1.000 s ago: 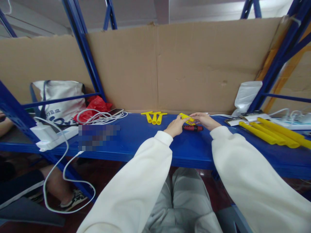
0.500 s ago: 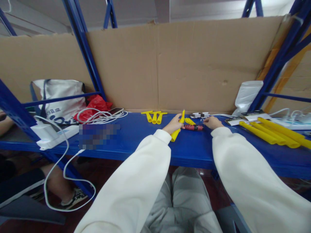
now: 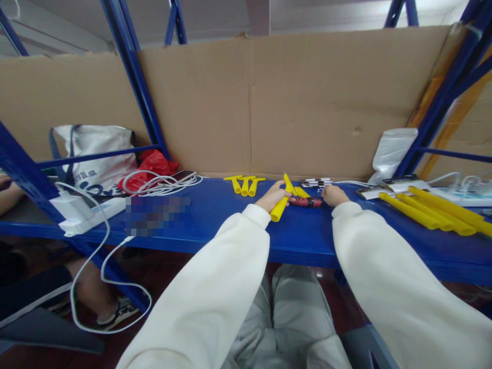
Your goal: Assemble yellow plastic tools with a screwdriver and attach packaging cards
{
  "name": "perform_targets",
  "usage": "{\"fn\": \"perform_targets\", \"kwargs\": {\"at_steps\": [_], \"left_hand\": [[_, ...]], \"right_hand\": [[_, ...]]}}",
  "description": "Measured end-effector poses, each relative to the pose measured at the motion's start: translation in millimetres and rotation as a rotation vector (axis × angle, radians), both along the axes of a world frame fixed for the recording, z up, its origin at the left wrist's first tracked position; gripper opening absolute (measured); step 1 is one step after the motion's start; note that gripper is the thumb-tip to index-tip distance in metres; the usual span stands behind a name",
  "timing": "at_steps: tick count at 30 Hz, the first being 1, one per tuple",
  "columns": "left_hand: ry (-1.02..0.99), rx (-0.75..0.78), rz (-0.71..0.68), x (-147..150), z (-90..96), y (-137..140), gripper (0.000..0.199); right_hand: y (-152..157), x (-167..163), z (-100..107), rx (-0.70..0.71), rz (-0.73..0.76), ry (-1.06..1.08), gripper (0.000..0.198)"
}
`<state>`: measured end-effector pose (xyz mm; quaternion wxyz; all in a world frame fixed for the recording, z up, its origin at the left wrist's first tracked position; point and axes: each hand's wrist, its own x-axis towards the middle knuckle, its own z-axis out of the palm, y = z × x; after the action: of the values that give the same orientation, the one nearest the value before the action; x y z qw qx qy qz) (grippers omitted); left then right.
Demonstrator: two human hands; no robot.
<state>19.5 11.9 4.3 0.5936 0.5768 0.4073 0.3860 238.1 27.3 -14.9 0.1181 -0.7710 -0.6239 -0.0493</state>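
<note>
My left hand [image 3: 275, 197] is wrapped round a yellow plastic tube piece [image 3: 279, 210], tilted with its wide open end toward me. To its right, at the middle of the blue shelf, my right hand [image 3: 334, 195] has its fingers pinched together; anything between them is too small to make out. Between my hands lies a red and black screwdriver-like tool [image 3: 306, 202], with several small yellow pieces [image 3: 301, 192] just behind it. Small black and white parts [image 3: 315, 182] lie farther back, near the cardboard.
Three yellow T-shaped pieces [image 3: 244, 186] stand left of my hands. Long yellow tubes [image 3: 436, 212] lie at the right. A power strip [image 3: 92, 215], coiled white cable [image 3: 165, 184] and cloth bag [image 3: 98, 159] occupy the left. Cardboard [image 3: 307, 102] walls the back.
The yellow tube piece in my left hand has turned, its narrow end swinging left. My right hand has shifted very slightly, its fingers drawn closer together.
</note>
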Motion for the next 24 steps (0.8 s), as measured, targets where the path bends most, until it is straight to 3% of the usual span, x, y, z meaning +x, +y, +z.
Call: {"fn": "perform_targets", "kwargs": {"at_steps": [7, 15, 19, 24], "left_hand": [[-0.007, -0.026, -0.022, -1.9, -3.0, 4.0, 0.069], [0.065, 0.013, -0.123, -1.0, -2.6, 2.2, 0.068], [0.068, 0.040, -0.156, -1.1, -0.9, -1.3, 0.065], [0.045, 0.041, -0.180, -1.9, 2.0, -6.4, 0.063]], "right_hand": [[4.7, -0.8, -0.5, 0.081, 0.039, 0.107, 0.015], [7.9, -28.7, 8.8, 0.412, 0.372, 0.449, 0.010], [1.1, -46.3, 11.3, 0.439, 0.488, 0.515, 0.008], [-5.9, -54.8, 13.4, 0.451, 0.517, 0.531, 0.006]]}}
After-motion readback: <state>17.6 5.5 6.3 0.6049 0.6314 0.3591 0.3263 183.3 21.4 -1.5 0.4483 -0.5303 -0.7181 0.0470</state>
